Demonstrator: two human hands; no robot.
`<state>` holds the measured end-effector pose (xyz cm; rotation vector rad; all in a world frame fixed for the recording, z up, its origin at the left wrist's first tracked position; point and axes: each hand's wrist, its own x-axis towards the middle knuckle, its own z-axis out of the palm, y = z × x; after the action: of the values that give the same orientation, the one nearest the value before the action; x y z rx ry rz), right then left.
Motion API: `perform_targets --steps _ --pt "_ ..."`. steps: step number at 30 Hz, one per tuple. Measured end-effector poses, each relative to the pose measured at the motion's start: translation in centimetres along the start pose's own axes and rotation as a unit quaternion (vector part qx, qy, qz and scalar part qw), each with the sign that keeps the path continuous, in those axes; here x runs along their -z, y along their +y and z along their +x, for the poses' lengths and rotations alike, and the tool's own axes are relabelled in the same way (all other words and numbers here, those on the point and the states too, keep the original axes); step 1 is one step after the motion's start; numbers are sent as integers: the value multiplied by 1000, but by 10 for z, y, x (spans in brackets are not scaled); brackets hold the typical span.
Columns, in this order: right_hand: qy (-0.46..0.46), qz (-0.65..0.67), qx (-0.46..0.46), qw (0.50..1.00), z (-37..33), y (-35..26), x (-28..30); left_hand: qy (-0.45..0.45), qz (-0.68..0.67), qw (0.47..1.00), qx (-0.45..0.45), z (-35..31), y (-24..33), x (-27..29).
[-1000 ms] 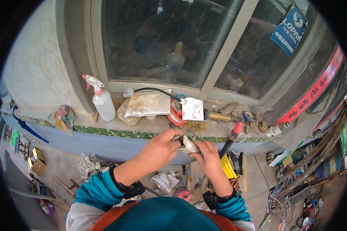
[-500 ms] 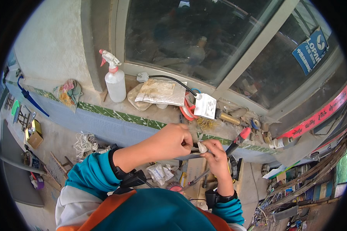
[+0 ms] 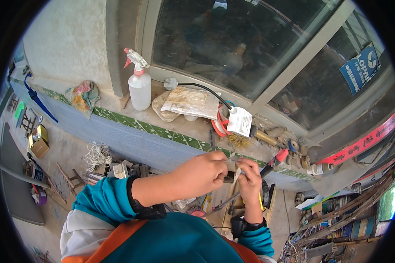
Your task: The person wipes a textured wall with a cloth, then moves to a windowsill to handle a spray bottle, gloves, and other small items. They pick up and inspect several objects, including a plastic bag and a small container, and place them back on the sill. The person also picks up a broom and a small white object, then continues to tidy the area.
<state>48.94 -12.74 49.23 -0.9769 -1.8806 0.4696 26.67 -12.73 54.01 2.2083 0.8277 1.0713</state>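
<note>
Both my hands meet in front of the window ledge, around a small pale, strip-like piece [image 3: 236, 175] whose kind I cannot make out. My right hand [image 3: 249, 179] pinches this piece between thumb and fingers. Close beside it, my left hand [image 3: 208, 171] is curled closed with its back turned up, its fingertips near the same piece. Whatever the left fingers grip is mostly hidden by the hand. Just right of my right hand stands a dark rod with a red end [image 3: 277, 158].
On the ledge stand a spray bottle [image 3: 140, 92], a flat wrapped packet [image 3: 192, 103], a white box with a black cable [image 3: 240, 121], a brass-coloured cylinder [image 3: 265, 137] and tape rolls. A rag [image 3: 84, 96] drapes over the edge. Tools and white cord [image 3: 97, 157] clutter the floor.
The pale piece now looks narrower and hangs upright at my right fingertips, where it was a wider pale shape. My left hand has turned slightly. The whole view has shifted a little.
</note>
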Motion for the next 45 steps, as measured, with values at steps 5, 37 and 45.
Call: perform_targets --steps 5,37,45 --pt "4 -138 5 990 7 -22 -8 78 122 985 -94 -5 -12 -9" --pt "-76 -188 -124 971 2 -8 5 -1 -242 961 136 -10 -71 48" --pt "46 -386 81 918 -1 -2 1 2 -285 926 249 -12 -51 37"
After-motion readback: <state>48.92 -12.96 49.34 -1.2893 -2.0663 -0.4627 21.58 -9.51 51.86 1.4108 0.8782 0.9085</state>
